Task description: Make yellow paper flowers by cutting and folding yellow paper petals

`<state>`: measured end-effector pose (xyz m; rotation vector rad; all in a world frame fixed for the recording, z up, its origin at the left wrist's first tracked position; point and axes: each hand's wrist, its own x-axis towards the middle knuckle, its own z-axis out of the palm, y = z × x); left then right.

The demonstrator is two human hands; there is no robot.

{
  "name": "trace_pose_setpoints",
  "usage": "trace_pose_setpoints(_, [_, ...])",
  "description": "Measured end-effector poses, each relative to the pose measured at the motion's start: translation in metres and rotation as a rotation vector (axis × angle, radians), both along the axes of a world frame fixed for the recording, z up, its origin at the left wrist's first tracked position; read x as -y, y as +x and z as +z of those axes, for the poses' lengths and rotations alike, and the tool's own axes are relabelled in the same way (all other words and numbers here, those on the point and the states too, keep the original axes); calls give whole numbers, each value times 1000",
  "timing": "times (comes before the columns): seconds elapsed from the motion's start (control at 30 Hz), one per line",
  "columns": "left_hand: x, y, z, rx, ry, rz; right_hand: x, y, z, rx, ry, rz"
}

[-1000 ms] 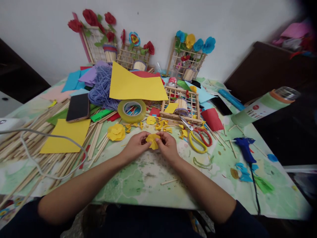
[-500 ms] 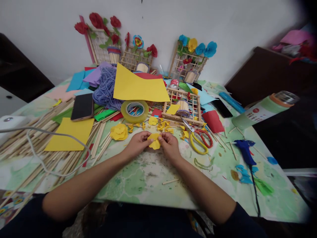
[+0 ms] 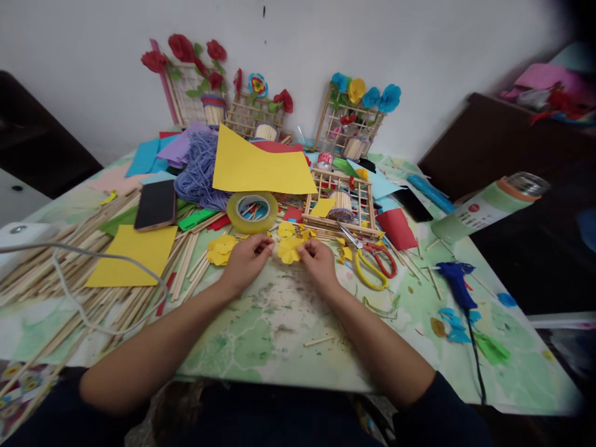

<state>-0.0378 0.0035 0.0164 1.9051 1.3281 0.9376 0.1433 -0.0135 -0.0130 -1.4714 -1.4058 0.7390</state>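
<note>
My right hand (image 3: pixel 320 264) pinches the right edge of a yellow paper flower (image 3: pixel 289 250) with scalloped petals, holding it above the table. Just left of that flower is my left hand (image 3: pixel 248 262), apart from it, thumb and fingers drawn together; whether something small is between them I cannot make out. Beside the left hand lies a layered yellow paper flower (image 3: pixel 221 249). Another small yellow paper piece (image 3: pixel 285 230) and several yellow scraps (image 3: pixel 345 253) lie behind and right of the held flower. Scissors (image 3: pixel 370 266) with red and yellow handles rest right of my right hand.
Behind the hands are a tape roll (image 3: pixel 252 212), yellow sheet (image 3: pixel 263 167), purple yarn (image 3: pixel 200 164) and stick frame (image 3: pixel 342 202). Wooden sticks (image 3: pixel 112 313), a cable (image 3: pixel 93 323) and phone (image 3: pixel 155 203) lie left. A glue gun (image 3: pixel 459 284) and bottle (image 3: pixel 488 208) are right.
My left hand has let go of the yellow paper flower and moved left. The right hand still holds the flower, which is now slightly farther from me.
</note>
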Motion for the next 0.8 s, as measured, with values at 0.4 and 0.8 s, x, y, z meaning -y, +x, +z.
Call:
trace_pose_setpoints(0.4, [-21, -28, 16, -872, 279, 78, 7, 20, 16, 473, 71, -98])
trace_pose_setpoints(0.8, [-26, -46, 30, -698, 264, 221, 12, 24, 9, 438, 123, -45])
